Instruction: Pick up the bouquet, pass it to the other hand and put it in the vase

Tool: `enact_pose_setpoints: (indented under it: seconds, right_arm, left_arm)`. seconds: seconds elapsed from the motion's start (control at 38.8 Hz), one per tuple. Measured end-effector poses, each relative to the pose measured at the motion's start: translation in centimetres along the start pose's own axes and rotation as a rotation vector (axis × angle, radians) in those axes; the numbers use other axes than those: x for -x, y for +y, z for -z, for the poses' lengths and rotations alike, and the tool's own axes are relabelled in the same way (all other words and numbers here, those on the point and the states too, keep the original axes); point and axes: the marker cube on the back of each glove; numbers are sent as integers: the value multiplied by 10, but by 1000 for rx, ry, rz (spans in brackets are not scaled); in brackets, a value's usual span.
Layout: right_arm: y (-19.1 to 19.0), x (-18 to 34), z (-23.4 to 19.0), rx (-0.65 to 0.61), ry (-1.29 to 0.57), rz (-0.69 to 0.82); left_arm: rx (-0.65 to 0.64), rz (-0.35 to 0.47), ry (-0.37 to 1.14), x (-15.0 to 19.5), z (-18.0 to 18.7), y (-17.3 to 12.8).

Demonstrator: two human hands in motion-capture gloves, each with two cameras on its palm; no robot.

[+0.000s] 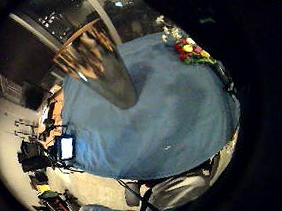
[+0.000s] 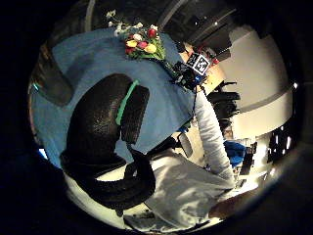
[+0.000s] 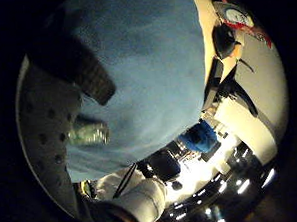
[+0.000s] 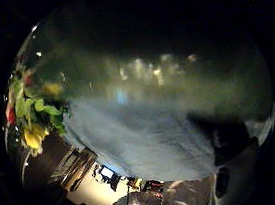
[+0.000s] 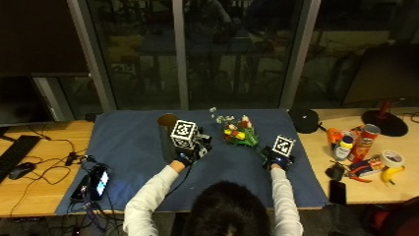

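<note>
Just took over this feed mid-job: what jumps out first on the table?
The bouquet of red and yellow flowers lies on the blue cloth, its stems toward the right hand. A tall dark vase stands upright beside the left hand. Right of the cloth, a snack can and a banana sit among clutter.

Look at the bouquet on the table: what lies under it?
The bouquet lies on a blue cloth covering the table. The cloth hides the tabletop there, and the stems' lower ends are hidden near the right hand.
</note>
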Motion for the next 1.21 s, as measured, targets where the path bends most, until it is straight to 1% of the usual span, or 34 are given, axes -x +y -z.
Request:
enact_pose_setpoints:
  seconds: [0.1,0.18,0.23,0.34,0.44,0.49,0.57,0.64,0.7,0.8,0.85,0.9,1.01,1.11,1.21]
  right_arm:
    - [2,-5,6,-22,-29,-25]
    - [-1,-8,14,-73,-62,-2]
    - [-3,-9,19,-156,-98,1]
    - [-3,-8,29,-394,-125,-8]
    - [0,-15,39,-499,-152,-75]
    - [0,-10,49,-562,-211,-36]
    - [8,7,70,-634,-350,79]
    - [27,27,88,-615,-500,198]
    - [41,38,99,-586,-590,252]
    - [69,52,116,-501,-699,199]
    - [80,62,126,-519,-762,233]
    - [81,76,133,-553,-840,306]
    - [79,106,142,-556,-1005,497]
    - [104,135,147,-532,-1090,633]
    - [127,162,143,-554,-1129,720]
  left_arm:
    - [24,5,3,2,3,4]
    - [94,3,27,2,2,10]
    - [160,-1,46,2,2,15]
    - [232,-14,68,1,3,22]
    - [231,1,59,5,2,18]
    - [221,12,65,6,5,14]
    - [207,38,110,9,12,5]
    - [216,69,194,9,20,-6]
    - [243,79,265,6,29,-10]
    - [321,50,397,-8,50,-16]
    - [349,44,459,-13,57,-22]
    - [363,49,534,-17,63,-30]
    - [361,68,718,-25,70,-47]
    - [346,88,884,-34,72,-66]
    - [290,91,1070,-48,74,-83]
